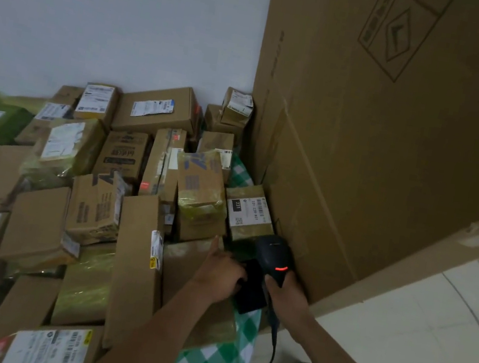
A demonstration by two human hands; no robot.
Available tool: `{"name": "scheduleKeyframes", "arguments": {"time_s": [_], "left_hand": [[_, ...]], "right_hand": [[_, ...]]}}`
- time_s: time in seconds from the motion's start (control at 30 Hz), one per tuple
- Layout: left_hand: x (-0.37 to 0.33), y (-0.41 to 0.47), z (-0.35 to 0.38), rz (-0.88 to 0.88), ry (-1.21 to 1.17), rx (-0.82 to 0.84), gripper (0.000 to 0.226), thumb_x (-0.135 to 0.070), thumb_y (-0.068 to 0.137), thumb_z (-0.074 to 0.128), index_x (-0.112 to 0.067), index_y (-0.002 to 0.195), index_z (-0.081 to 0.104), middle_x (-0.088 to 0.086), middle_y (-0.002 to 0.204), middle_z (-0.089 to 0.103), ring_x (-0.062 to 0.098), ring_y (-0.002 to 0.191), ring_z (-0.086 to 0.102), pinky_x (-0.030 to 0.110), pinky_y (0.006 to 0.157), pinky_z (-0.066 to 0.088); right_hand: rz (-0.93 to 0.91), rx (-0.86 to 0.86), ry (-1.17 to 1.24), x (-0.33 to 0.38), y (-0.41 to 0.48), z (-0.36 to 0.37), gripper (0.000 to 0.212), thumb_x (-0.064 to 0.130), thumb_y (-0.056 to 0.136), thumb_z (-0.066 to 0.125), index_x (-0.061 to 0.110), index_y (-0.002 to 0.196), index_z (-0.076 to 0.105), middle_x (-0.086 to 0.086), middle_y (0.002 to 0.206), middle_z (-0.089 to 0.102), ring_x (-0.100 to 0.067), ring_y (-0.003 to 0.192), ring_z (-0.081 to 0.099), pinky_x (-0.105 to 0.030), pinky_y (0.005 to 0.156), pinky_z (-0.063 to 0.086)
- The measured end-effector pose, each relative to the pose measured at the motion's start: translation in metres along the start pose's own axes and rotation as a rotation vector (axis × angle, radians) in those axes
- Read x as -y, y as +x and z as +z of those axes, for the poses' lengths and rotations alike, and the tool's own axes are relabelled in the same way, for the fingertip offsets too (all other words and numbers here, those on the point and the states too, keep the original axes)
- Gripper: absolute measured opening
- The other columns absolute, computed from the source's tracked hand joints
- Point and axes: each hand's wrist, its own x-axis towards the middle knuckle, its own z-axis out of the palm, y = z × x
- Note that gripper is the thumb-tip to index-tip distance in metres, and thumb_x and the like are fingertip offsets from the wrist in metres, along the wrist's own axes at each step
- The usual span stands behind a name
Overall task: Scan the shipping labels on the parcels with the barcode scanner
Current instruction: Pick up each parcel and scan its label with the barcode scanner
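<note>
**Barcode scanner [274, 257] gripped by the right hand [287, 295], left hand [219, 272] on a black parcel [252, 293]**

The right hand's fingers are wrapped round the scanner's handle. Its head points away over the pile and a red light glows on top. The left hand's fingers curl over the black parcel's left edge, with the thumb sticking out.

The scanner looks like light, rigid plastic and is best held by the handle, as it is here. The black parcel looks like a thin, slick, soft mailer, so it probably needs holding flat by an edge; no label shows on it.

It lies on brown parcels at the worktop's right end, near the large cardboard box [395, 143]. Just beyond it, a taped parcel [251, 235] shows its label [250, 213] face up. The scanner's cable [265, 358] hangs past the green checked cloth [215, 362].
</note>
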Motion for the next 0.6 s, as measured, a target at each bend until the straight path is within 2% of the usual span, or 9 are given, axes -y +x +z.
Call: {"name": "scheduleKeyframes", "arguments": {"time_s": [0.1, 0.2, 0.3, 0.37, 0.5, 0.6], "left_hand": [[0.008, -0.003, -0.001, 0.036, -0.031, 0.075, 0.048, -0.045, 0.089, 0.063, -0.03, 0.135, 0.057, -0.003, 0.139, 0.056, 0.024, 0.142, 0.03, 0.057, 0.118, -0.009], [0.018, -0.012, 0.004, -0.012, -0.097, -0.035, 0.071, -0.055, 0.087, 0.062, -0.028, 0.148, 0.039, 0.0, 0.157, 0.032, 0.022, 0.149, 0.015, 0.053, 0.121, -0.004], [0.03, -0.027, 0.014, -0.155, -0.132, -0.14, 0.074, -0.056, 0.093, 0.052, -0.023, 0.154, 0.027, 0.004, 0.162, 0.017, 0.024, 0.15, 0.011, 0.045, 0.123, 0.008], [0.036, -0.038, 0.021, -0.238, -0.199, -0.145, 0.074, -0.054, 0.095, 0.051, -0.021, 0.155, 0.023, 0.005, 0.163, 0.01, 0.026, 0.15, 0.007, 0.044, 0.123, 0.013], [0.041, -0.054, 0.031, -0.311, -0.256, -0.115, 0.075, -0.05, 0.096, 0.051, -0.02, 0.156, 0.018, 0.007, 0.164, 0.004, 0.027, 0.151, 0.004, 0.041, 0.123, 0.014], [0.037, -0.057, 0.034, -0.326, -0.255, -0.114, 0.075, -0.05, 0.096, 0.052, -0.019, 0.156, 0.018, 0.008, 0.164, 0.003, 0.028, 0.151, 0.004, 0.041, 0.123, 0.011]], "right_hand": [[0.0, -0.002, -0.007, 0.002, -0.001, 0.001, 0.027, 0.033, 0.1, 0.054, 0.011, 0.114, 0.047, -0.003, 0.106, 0.055, -0.023, 0.1, 0.057, -0.025, 0.08, 0.038], [-0.05, -0.015, -0.087, 0.007, -0.004, 0.004, 0.026, 0.035, 0.095, 0.061, 0.013, 0.101, 0.048, -0.004, 0.103, 0.054, -0.02, 0.096, 0.058, -0.024, 0.075, 0.037], [-0.141, -0.053, -0.22, 0.013, -0.005, 0.013, 0.028, 0.036, 0.093, 0.064, 0.015, 0.09, 0.047, -0.002, 0.098, 0.048, -0.013, 0.082, 0.049, -0.022, 0.066, 0.03], [-0.156, -0.068, -0.29, 0.017, -0.004, 0.018, 0.029, 0.038, 0.094, 0.062, 0.015, 0.09, 0.046, -0.003, 0.099, 0.048, -0.014, 0.082, 0.049, -0.024, 0.068, 0.032], [-0.123, -0.122, -0.355, 0.028, -0.002, 0.024, 0.027, 0.043, 0.095, 0.057, 0.017, 0.09, 0.049, -0.007, 0.103, 0.057, -0.018, 0.08, 0.052, -0.027, 0.066, 0.034], [-0.1, -0.144, -0.453, 0.031, -0.001, 0.03, 0.034, 0.047, 0.094, 0.055, 0.014, 0.102, 0.061, -0.006, 0.105, 0.061, -0.022, 0.088, 0.062, -0.026, 0.065, 0.037]]}}
